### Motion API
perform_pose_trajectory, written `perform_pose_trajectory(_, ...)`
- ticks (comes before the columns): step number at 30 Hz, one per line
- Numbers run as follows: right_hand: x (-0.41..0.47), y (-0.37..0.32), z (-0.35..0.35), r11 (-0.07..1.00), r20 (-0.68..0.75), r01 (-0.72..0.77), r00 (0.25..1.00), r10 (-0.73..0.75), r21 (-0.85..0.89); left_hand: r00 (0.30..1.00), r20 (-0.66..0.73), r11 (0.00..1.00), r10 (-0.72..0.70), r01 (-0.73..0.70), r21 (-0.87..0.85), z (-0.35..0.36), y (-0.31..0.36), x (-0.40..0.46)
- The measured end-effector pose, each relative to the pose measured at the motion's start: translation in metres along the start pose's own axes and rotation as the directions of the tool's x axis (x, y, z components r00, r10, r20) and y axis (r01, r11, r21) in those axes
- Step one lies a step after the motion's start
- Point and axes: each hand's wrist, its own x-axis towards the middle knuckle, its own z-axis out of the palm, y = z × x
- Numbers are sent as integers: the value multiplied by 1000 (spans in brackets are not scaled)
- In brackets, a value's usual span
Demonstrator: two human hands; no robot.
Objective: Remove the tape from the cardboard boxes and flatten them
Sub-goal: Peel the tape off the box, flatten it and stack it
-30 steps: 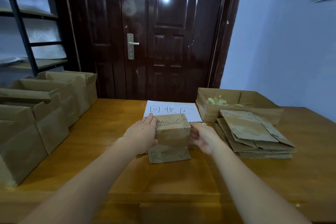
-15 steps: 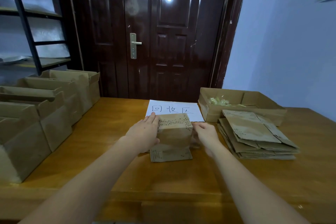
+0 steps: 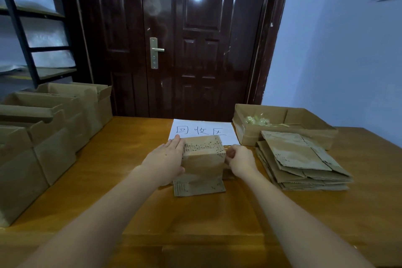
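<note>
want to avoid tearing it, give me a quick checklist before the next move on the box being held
1. Left hand steadying the small brown cardboard box: ok, palm against its left side.
2. Right hand on the box's right side: ok; whether it pinches tape, cannot tell.
3. Tape fully off: cannot tell.
4. Box flattened: not ok, it stands upright.
5. Stack of flattened brown cardboard reachable at right: ok.
6. Wooden table space beside the box: ok.
</note>
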Motion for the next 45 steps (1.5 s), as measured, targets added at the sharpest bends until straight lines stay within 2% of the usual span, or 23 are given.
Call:
perform_pose_trajectory(5,12,-4,2,969,-48,98,993,-112,-228,1000,-3,1000,-4,4,19,0,-1,-1)
perform_pose_trajectory(11,29,-14,0,864,5,240,964,-265,-442,999,-21,998,-32,33,57,-17,-4,-5)
perform_pose_trajectory(14,43,-11,-14,831,-26,240,956,-292,-502,1000,-26,997,-13,16,80,-32,-11,-8)
perform_pose_trajectory(19,82,-5,-45,885,-148,214,943,-297,-414,999,-20,991,43,-40,130,-40,-4,-3)
perform_pose_trajectory(24,132,11,-71,971,-278,93,948,-155,-222,996,-48,987,69,-61,152,-30,2,3)
perform_pose_trajectory(26,146,20,-74,985,-292,63,950,-109,-163,995,-66,986,75,-64,156,-24,1,5)
perform_pose_trajectory(32,177,31,-68,989,-291,-54,957,12,-136,987,-126,991,97,-83,109,-14,-3,5)
perform_pose_trajectory(34,181,31,-59,979,-246,-78,969,30,-188,986,-136,992,97,-85,91,-12,-3,4)
perform_pose_trajectory(38,179,28,-52,905,-109,-36,994,-12,-424,985,-137,991,106,-94,94,-11,-5,4)
perform_pose_trajectory(45,147,18,-69,730,-58,88,983,-172,-678,989,-109,991,101,-90,97,-8,-6,4)
